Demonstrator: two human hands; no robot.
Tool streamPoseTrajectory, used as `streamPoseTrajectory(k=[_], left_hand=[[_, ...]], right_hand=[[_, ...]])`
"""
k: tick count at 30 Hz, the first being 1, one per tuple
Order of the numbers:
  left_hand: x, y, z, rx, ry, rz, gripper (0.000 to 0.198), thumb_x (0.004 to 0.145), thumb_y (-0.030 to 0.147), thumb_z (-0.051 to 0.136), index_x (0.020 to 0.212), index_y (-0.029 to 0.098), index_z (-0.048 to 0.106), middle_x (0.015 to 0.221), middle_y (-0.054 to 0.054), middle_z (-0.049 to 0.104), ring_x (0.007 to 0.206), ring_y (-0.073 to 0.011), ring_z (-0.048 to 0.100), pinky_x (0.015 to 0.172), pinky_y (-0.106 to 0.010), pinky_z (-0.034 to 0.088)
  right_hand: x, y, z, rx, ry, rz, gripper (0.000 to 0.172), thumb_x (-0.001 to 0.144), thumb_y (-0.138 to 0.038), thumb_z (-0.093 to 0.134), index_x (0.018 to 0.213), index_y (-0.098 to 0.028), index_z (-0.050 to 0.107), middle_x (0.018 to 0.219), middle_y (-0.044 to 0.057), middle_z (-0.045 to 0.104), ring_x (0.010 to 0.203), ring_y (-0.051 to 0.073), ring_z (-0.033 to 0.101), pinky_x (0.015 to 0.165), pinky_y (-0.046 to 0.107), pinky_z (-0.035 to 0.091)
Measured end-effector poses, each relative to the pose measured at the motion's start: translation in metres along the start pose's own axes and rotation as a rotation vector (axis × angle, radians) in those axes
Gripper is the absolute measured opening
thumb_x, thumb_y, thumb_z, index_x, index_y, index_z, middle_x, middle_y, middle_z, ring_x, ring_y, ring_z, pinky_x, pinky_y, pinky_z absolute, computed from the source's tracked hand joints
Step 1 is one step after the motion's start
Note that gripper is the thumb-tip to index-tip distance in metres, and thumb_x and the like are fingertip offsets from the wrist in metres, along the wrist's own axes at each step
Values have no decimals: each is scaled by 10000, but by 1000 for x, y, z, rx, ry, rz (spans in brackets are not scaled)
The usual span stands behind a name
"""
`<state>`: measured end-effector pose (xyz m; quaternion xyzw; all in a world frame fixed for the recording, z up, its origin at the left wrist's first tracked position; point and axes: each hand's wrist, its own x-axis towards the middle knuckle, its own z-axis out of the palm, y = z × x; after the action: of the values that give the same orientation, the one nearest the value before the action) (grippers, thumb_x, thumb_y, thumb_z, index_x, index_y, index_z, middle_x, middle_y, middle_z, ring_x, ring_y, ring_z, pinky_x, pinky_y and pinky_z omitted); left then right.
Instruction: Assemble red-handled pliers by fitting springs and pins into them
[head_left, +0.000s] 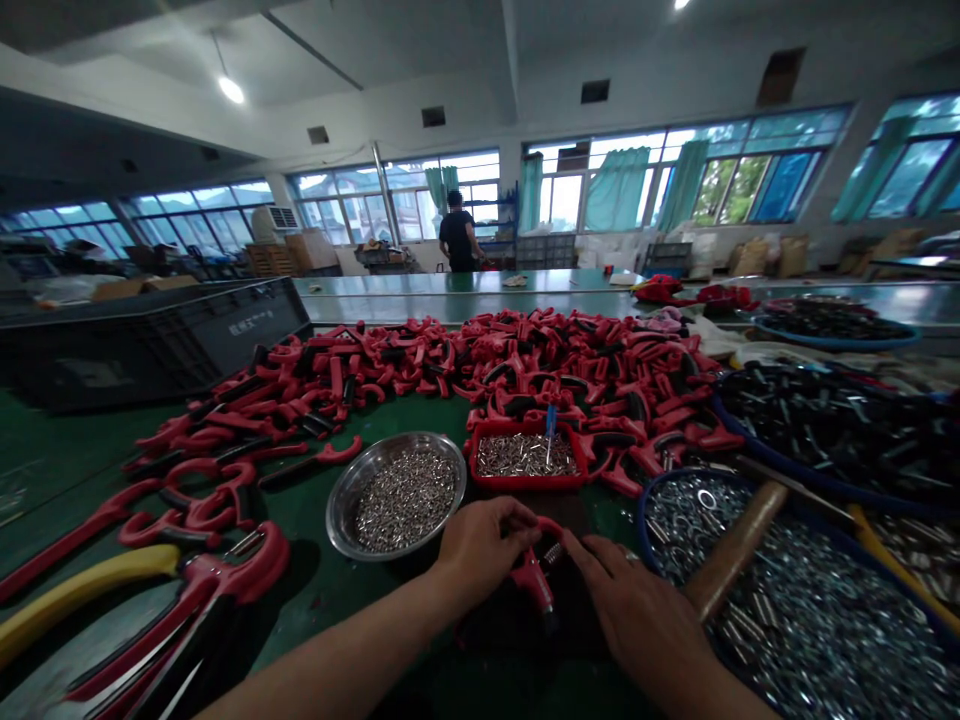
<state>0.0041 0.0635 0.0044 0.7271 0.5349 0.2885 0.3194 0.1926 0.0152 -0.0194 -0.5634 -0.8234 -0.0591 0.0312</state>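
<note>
Red plastic-coated tool part (534, 578) was located directly in front of the wearer, above a dark mat (525, 625), with a small coiled metal piece (553, 554) showing at its upper end. The left hand (480, 545) was closed around the upper part of the item. The right hand (630, 610) was partly open, with its fingertips (574, 548) just beside the item; contact could not be determined.

A steel bowl (337, 510) of small silver fittings (405, 500) stood on the green worktop (75, 470) to the left of the mat. A red tray (525, 483) of metal pins (525, 456) stood beyond it, with a blue-handled implement (550, 428) standing tilted in the tray. To the right, a wooden hammer handle (735, 550) lay across a blue-rimmed basin (660, 510) of zinc-coloured hardware (795, 620). Long red-and-black tool handles (180, 510) lay at left, and a large heap of red parts (540, 365) covered the worktop beyond. A blue-rimmed tray of black parts (832, 430) stood at right, and a black plastic crate (150, 340) at left. A co-worker (457, 230) stood in the distance near the windows (622, 185).
</note>
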Motion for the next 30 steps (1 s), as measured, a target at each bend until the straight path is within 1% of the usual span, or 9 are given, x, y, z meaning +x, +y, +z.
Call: streamPoseTrajectory(k=[7, 12, 17, 19, 21, 23, 26, 28, 30], left_hand=[[-8, 4, -4, 152, 22, 58, 125, 766, 305, 568, 852, 246, 636, 795, 44, 681, 731, -131, 612, 635, -222, 431], [-15, 2, -1, 451, 44, 328, 117, 781, 198, 557, 857, 250, 630, 820, 28, 671, 763, -149, 585, 677, -250, 425], [-26, 8, -3, 801, -40, 431, 266, 815, 177, 489, 1063, 257, 537, 860, 9, 660, 717, -175, 570, 596, -273, 435], [-35, 8, -1, 869, -52, 474, 334, 838, 299, 468, 1165, 234, 469, 1013, -21, 638, 758, -199, 568, 595, -302, 448], [-43, 3, 4, 895, -60, 523, 545, 814, 531, 402, 1236, 187, 409, 1191, -76, 549, 807, -233, 563, 589, -336, 458], [-48, -4, 10, 922, -79, 564, 730, 762, 664, 316, 1279, 151, 362, 1287, -122, 452, 842, -261, 555, 575, -356, 460], [-50, -11, 13, 925, -99, 565, 735, 772, 648, 322, 1316, 154, 304, 1333, -131, 387, 901, -273, 536, 607, -369, 462], [-50, -12, 9, 860, -109, 531, 724, 759, 640, 374, 1317, 186, 302, 1333, -99, 397, 950, -271, 516, 683, -384, 460], [-51, -11, 2, 753, -112, 484, 710, 731, 645, 424, 1308, 244, 314, 1328, -45, 415, 1000, -264, 492, 776, -398, 439]], right_hand=[[-2, 0, -4, 14, -6, -10, 631, 735, -8, 347, 1328, -220, 311, 1196, 100, 532, 911, 235, 591, 627, 367, 548], [-5, 0, 4, -49, 72, -23, 636, 728, -11, 364, 1320, -240, 326, 1164, 93, 561, 875, 221, 609, 590, 328, 556], [-8, 3, 13, -165, 228, -77, 669, 661, 15, 405, 1284, -229, 388, 1142, 80, 584, 875, 222, 611, 540, 272, 558], [-8, 5, 14, -189, 269, -113, 665, 640, 15, 420, 1261, -222, 420, 1103, 77, 607, 851, 221, 617, 523, 265, 557], [-7, 6, 15, -209, 295, -138, 663, 633, 9, 426, 1253, -225, 429, 1080, 76, 620, 845, 225, 619, 522, 270, 558], [-5, 6, 14, -228, 305, -154, 672, 624, 9, 428, 1254, -225, 426, 1072, 76, 624, 840, 229, 622, 518, 271, 558], [-3, 3, 9, -228, 283, -163, 679, 602, 15, 439, 1241, -211, 441, 1031, 75, 641, 814, 223, 627, 512, 259, 555], [-4, 4, 3, -212, 267, -175, 678, 600, 6, 455, 1240, -217, 444, 987, 68, 654, 782, 221, 634, 498, 264, 552], [-8, 10, -4, -178, 279, -206, 593, 638, -37, 472, 1200, -226, 486, 988, 68, 654, 791, 225, 635, 538, 294, 557]])
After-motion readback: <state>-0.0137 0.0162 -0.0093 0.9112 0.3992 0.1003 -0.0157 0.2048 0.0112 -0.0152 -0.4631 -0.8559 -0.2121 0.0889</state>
